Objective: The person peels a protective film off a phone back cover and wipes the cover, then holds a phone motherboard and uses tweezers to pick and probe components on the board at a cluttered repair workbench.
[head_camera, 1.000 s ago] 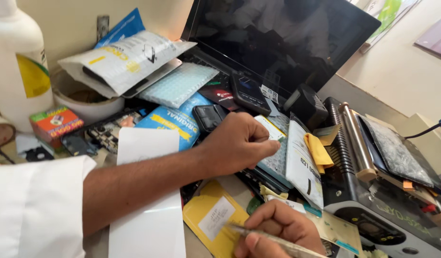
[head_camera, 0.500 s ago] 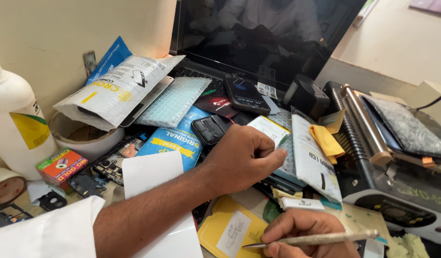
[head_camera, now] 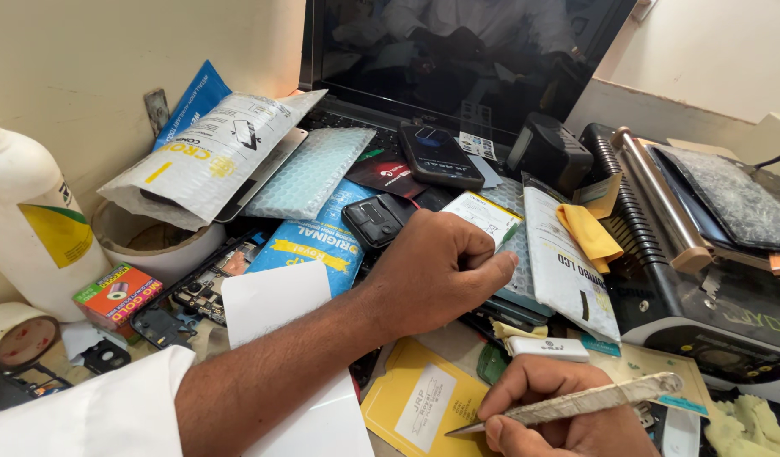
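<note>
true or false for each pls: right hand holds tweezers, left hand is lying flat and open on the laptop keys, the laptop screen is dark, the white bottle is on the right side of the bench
1. The right hand holds metal tweezers. True.
2. The left hand lies flat and open on the laptop keys. False: it is curled, resting on the pile of phone parts and packets in front of the laptop.
3. The laptop screen is dark. True.
4. The white bottle stands on the right. False: it stands at the far left, by the wall.

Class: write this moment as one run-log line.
left hand: closed on stack of flat packets | right hand: grips tweezers, tip at yellow envelope | behind: laptop
</note>
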The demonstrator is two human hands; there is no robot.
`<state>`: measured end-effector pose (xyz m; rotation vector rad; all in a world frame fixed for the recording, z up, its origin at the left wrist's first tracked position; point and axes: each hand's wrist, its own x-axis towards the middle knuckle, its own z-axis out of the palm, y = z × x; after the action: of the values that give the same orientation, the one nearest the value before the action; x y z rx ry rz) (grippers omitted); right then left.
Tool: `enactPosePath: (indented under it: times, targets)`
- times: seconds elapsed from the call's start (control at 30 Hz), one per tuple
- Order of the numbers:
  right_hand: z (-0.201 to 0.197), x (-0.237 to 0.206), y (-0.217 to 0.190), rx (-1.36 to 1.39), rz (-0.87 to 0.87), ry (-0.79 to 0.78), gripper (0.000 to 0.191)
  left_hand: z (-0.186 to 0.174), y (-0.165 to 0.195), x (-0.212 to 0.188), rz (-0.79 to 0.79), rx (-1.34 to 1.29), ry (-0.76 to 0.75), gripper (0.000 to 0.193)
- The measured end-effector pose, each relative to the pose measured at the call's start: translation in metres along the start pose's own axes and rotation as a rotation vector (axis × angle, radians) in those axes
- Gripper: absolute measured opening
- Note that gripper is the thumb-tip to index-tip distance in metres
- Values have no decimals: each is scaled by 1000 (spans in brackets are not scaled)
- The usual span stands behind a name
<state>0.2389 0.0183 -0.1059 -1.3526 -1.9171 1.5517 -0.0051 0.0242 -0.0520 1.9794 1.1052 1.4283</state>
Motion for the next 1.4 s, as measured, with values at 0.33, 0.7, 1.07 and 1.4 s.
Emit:
enactPosePath:
  times: [0.33,0.7,1.07,1.4]
  targets:
    - [1,2,0,63,-21,-44,16,-1,0,0,-9,16,-14,51]
    - [-6,4,9,-11,-50,-60,16,-2,1,0,3,18,-18,51]
    - [-1,0,0,18,-116,-55,15,-1,1,-2,35,37,14,49]
    - [-1,-2,-5,79,-74,-5,16,-1,2,-2,19,58,4,49]
